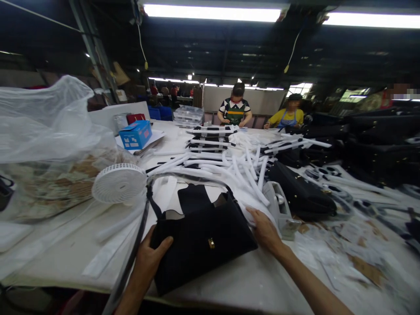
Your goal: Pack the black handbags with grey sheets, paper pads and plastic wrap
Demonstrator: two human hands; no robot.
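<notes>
A black handbag (205, 234) with a gold clasp tilts on the table in front of me, its flap (195, 199) folded back and its top open. My left hand (152, 253) grips its left side, thumb on the front panel. A strap (139, 236) in clear wrapping loops behind the bag and down past my left wrist. Beside the bag's upper right corner, my right hand (264, 229) has its fingers curled on soft white padding (246, 208); the fingertips are partly hidden.
White foam tubes (243, 175) and wrapped black straps (210, 142) lie behind the bag. A white fan (120, 183), a blue box (135, 134) and a large plastic bag (49, 127) stand left. More black bags (298, 190) are piled right. Two people work across the table.
</notes>
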